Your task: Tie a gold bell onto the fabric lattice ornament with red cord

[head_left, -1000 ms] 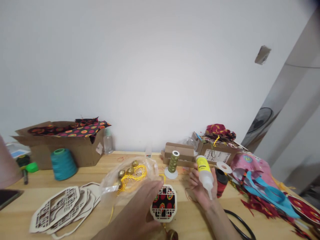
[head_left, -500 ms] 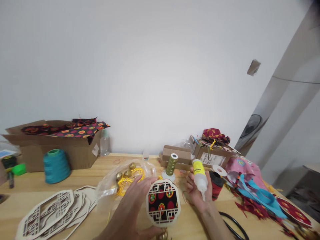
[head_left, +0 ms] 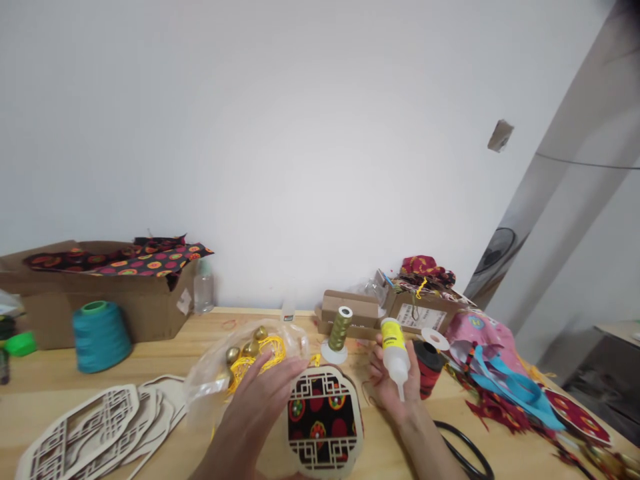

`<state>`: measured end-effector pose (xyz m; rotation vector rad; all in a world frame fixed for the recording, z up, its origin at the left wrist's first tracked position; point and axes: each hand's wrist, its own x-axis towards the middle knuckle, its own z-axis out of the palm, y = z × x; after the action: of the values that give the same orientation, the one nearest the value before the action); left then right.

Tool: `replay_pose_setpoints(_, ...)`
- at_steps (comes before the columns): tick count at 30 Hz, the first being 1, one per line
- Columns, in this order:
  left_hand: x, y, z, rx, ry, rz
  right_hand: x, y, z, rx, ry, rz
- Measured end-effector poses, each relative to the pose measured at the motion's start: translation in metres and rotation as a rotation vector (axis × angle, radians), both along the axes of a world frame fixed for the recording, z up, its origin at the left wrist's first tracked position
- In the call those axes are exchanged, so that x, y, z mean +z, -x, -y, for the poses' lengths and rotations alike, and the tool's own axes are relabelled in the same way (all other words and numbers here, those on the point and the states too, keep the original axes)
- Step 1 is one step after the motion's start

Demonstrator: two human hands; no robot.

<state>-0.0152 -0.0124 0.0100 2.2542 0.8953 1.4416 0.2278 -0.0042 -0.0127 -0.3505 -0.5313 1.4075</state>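
Observation:
My left hand (head_left: 255, 413) grips the left edge of a wooden lattice ornament (head_left: 323, 420) backed with black-and-red patterned fabric, tilting its face up towards me. My right hand (head_left: 393, 393) is closed round a small glue bottle (head_left: 395, 353) with a yellow label, nozzle pointing down, just right of the ornament. Behind my left hand lies a clear plastic bag (head_left: 235, 367) holding gold bells and yellow cord.
Several blank lattice cutouts (head_left: 95, 427) are stacked at the left on the wooden table (head_left: 45, 390). A teal thread cone (head_left: 97, 337), a cardboard box of fabric (head_left: 120, 293), an olive spool (head_left: 340, 330), a red spool (head_left: 427, 363), small boxes and fabric scraps (head_left: 500, 373) stand around. A black cable (head_left: 465, 453) lies at the right.
My left hand has lifted and tilted the ornament so its face shows larger and nearer. The right hand with the glue bottle shifted slightly left. The view has panned a little.

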Motion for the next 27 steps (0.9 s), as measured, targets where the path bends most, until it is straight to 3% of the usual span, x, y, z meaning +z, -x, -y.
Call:
replay_pose_setpoints(12,-0.017,-0.012,0.001,-0.105,0.066,-0.032,0.001,-0.002,0.0,0.002,0.0,0.006)
replay_pose_setpoints(17,-0.022,-0.001,0.008,-0.156,0.063,0.017,0.001,-0.001,0.001,-0.004,0.004,0.003)
replay_pose_setpoints(22,-0.01,0.005,0.008,-0.261,0.19,0.296,0.001,-0.001,0.002,0.008,0.003,-0.065)
replay_pose_setpoints(27,0.018,0.021,0.008,-0.448,0.372,0.462,0.002,-0.001,0.002,0.052,0.007,-0.142)
